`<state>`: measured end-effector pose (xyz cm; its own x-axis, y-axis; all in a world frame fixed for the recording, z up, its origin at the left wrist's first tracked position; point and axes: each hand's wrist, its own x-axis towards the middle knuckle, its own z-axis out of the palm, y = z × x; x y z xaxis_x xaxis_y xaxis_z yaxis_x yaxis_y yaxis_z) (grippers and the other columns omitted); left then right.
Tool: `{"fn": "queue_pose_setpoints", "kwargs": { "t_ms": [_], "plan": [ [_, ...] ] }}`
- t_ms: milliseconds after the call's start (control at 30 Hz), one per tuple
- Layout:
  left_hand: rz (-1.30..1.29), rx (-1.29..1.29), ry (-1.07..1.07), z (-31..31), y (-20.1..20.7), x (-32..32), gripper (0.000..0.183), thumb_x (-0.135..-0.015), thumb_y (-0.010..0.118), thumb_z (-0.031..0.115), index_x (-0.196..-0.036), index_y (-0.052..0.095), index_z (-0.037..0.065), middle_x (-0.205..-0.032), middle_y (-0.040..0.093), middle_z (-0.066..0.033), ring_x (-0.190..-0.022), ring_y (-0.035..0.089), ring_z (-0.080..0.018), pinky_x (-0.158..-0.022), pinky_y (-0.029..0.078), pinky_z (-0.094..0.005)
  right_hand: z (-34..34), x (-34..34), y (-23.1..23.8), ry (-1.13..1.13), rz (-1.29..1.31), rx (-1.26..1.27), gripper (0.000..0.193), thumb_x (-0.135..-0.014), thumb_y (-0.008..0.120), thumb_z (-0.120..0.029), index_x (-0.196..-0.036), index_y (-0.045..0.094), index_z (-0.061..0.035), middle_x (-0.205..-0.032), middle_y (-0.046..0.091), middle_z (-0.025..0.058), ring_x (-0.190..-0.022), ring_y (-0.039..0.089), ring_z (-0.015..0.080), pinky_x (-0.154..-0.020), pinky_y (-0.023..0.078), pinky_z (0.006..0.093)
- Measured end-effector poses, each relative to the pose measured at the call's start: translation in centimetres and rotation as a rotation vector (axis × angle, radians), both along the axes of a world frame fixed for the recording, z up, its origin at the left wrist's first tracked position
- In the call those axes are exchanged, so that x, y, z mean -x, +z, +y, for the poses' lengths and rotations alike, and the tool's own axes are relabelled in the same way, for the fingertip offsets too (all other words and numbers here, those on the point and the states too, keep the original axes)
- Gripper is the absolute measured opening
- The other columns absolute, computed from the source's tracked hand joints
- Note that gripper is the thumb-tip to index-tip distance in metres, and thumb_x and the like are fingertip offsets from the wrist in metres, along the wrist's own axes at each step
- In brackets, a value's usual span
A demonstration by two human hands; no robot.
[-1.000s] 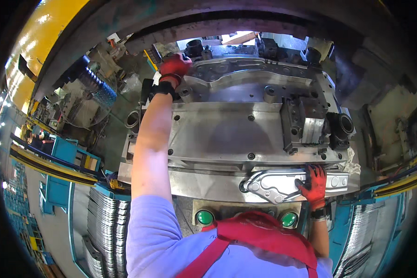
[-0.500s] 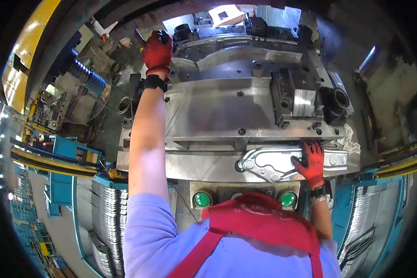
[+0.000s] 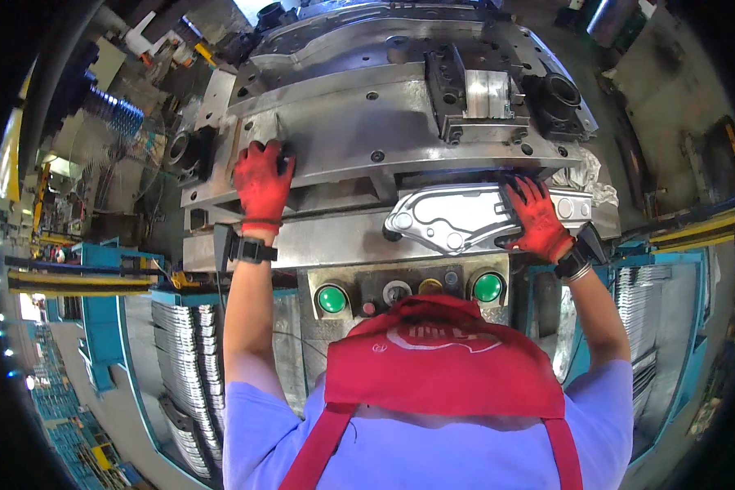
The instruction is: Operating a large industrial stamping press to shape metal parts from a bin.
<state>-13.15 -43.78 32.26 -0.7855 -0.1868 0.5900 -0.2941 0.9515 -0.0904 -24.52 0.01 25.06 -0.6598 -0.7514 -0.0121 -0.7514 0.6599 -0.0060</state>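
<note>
"Silvery metal, that panel (image 3: 457, 208) of yours: it lies on the ledge (image 3: 327, 237), right of its middle, close to the front edge and just short of the right corner. Which way does it point for you?"

"Its long axis runs left to right, roughly along the ledge's front edge, with the broad, lobed end to your left and the narrower end toward the right corner."

"And your grip?"

"Your right hand (image 3: 539, 219) lies across the narrower part, fingers spread toward the far edge, thumb near the close one; whether they pinch, I can't tell. Your left hand (image 3: 261, 186) is well apart, fingers bent at the front edge of the steel block (image 3: 335, 131), near its left corner; I can't tell if it holds anything."

"How should the panel handle for you?"

"Probably fairly light and stiff, thanks to the pressed ridges, and likelier to dent than break. Its smooth face may slip, so you do best holding both long edges near the middle."
</note>
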Motion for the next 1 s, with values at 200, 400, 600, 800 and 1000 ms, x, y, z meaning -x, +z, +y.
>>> {"fn": "queue_pose_setpoints", "kwargs": {
  "t_ms": [200, 400, 600, 800, 1000],
  "plan": [
    [-0.049, -0.159, 0.056, 0.4, 0.2, -0.2, 0.042, -0.065, 0.073, 0.034, -0.095, 0.058, 0.009, -0.092, 0.057, -0.0125, -0.087, 0.055, -0.0312, -0.072, 0.047, -0.0407, 0.5, 1.6, -1.7, 0.079, 0.009, 0.136, 0.110, -0.041, 0.083, -0.035, -0.134, 0.032, -0.0064, -0.131, 0.034, 0.0202, -0.124, 0.031, 0.0370, -0.105, 0.022, 0.0495],
    [0.327, -0.345, -0.052, 0.2, -1.0, -3.2, 0.050, -0.069, 0.072, 0.025, -0.113, 0.055, 0.007, -0.104, 0.054, -0.0163, -0.099, 0.050, -0.0342, -0.083, 0.041, -0.0420, 1.0, 0.1, -0.7, 0.103, 0.064, 0.173, 0.110, -0.040, 0.082, -0.038, -0.133, 0.034, -0.0035, -0.130, 0.033, 0.0224, -0.122, 0.030, 0.0405, -0.103, 0.024, 0.0513],
    [0.473, -0.677, -0.143, 0.7, -3.0, -8.6, 0.044, -0.070, 0.067, 0.006, -0.113, 0.055, 0.006, -0.112, 0.053, -0.0146, -0.104, 0.049, -0.0317, -0.091, 0.039, -0.0381, -3.1, -3.4, 9.0, 0.099, 0.124, 0.377, 0.104, -0.041, 0.081, -0.037, -0.131, 0.038, -0.0053, -0.124, 0.037, 0.0220, -0.115, 0.035, 0.0408, -0.099, 0.029, 0.0505],
    [0.451, -0.795, -0.246, 1.1, -6.3, -9.9, 0.041, -0.071, 0.064, 0.003, -0.111, 0.056, 0.004, -0.110, 0.054, -0.0154, -0.104, 0.051, -0.0312, -0.092, 0.039, -0.0380, -13.9, -1.0, 15.6, 0.120, 0.286, 0.431, 0.109, -0.044, 0.081, -0.041, -0.135, 0.032, -0.0082, -0.130, 0.033, 0.0250, -0.119, 0.032, 0.0441, -0.102, 0.026, 0.0515],
    [0.379, -0.844, -0.262, -0.1, -6.4, -12.3, 0.039, -0.072, 0.063, 0.006, -0.111, 0.057, 0.004, -0.108, 0.057, -0.0154, -0.103, 0.052, -0.0320, -0.091, 0.041, -0.0380, -24.9, 3.3, 19.9, 0.121, 0.399, 0.444, 0.104, -0.049, 0.079, -0.045, -0.134, 0.035, -0.0057, -0.131, 0.034, 0.0257, -0.122, 0.033, 0.0410, -0.101, 0.029, 0.0490]
  ]
}}
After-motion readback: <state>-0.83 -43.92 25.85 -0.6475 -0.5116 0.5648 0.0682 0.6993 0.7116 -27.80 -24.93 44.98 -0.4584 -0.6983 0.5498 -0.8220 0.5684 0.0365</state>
